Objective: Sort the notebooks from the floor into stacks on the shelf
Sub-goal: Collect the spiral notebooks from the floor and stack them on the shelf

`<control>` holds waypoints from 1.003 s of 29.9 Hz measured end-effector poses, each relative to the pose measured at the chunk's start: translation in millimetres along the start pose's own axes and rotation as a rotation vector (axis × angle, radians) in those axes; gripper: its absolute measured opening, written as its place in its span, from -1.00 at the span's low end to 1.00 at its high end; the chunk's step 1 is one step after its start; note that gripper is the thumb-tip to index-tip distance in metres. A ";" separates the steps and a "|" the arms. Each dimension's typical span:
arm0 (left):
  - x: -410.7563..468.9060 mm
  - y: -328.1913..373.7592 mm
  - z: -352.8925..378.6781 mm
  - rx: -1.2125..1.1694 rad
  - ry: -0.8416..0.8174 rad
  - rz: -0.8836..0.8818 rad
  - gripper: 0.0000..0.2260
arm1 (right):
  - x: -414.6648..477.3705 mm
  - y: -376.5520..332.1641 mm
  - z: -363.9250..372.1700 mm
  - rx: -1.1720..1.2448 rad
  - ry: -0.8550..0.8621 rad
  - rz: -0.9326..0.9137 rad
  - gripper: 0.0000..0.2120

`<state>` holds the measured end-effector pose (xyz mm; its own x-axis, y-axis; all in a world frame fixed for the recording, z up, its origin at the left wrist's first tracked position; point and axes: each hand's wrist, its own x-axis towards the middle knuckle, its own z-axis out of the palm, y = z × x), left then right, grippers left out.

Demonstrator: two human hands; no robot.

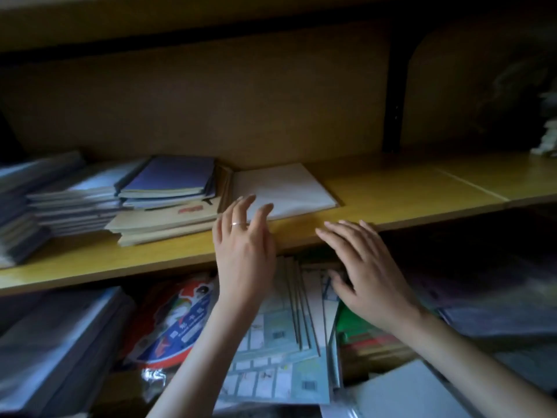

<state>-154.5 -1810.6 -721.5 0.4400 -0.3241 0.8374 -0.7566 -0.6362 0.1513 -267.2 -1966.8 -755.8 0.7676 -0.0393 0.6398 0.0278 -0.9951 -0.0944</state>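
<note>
The left hand (244, 251) and right hand (364, 273) are spread, holding nothing, at the front edge of the shelf (407, 191). A white notebook (283, 188) lies flat on the shelf just beyond the left hand, beside a notebook stack (168, 206).

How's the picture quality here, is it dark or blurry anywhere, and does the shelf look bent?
Head view: dim overall, brightest on the yellow shelf and the white notebook. Head view: the corners sink into deep shadow, most at the upper right. Head view: the left hand and right hand look soft, and the far-left stacks are blurred. Head view: the wide lens bows the shelf's front edge.
</note>
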 end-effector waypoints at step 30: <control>-262.9 118.7 23.9 -0.989 -1.309 -1.176 -0.49 | -273.1 54.1 5.6 0.047 -0.728 1.027 -0.21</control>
<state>-348.5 -1817.7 -936.2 0.4943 -0.6224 -0.6069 0.3511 -0.4958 0.7943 -471.8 -2009.5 -939.9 0.6230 -0.7176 -0.3113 -0.7786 -0.5308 -0.3346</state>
